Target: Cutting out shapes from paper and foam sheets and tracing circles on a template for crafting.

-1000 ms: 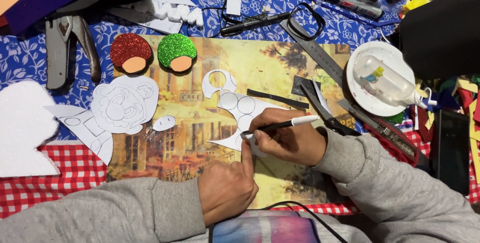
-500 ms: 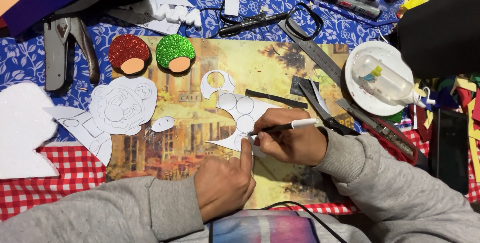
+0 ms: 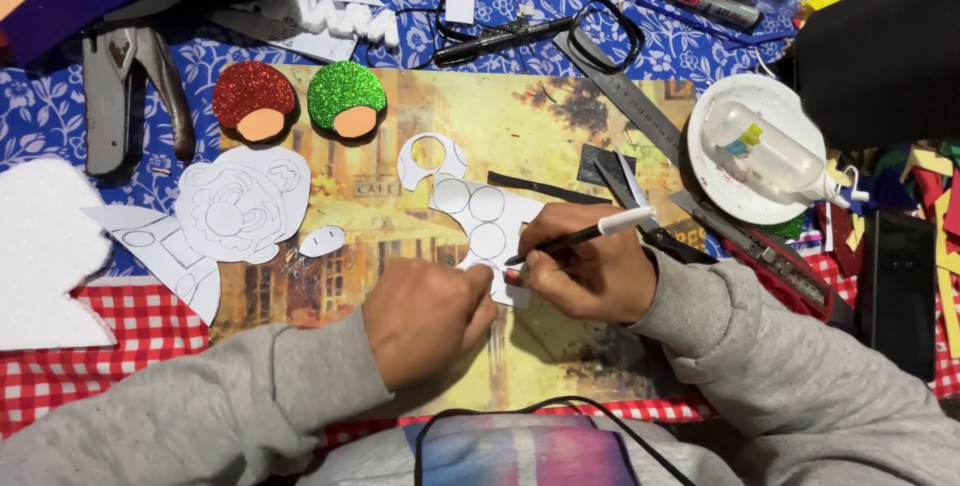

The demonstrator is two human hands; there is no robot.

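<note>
Left hand (image 3: pixel 425 321) shifted right onto paper cutout (image 3: pixel 480 221) — right hand (image 3: pixel 590 271) fingers pinch pen (image 3: pixel 580 237), tip seemingly down-left.

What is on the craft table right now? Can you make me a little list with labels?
right hand: right hand holds a black pen, tip on the white paper cutout
left hand: left hand presses the cutout's lower edge
surface: picture mat on a blue flowered cloth
left of cutout: drawn paper face
above that: red glitter piece, green glitter piece
right side: white plate holding a clear bottle; metal ruler
</note>
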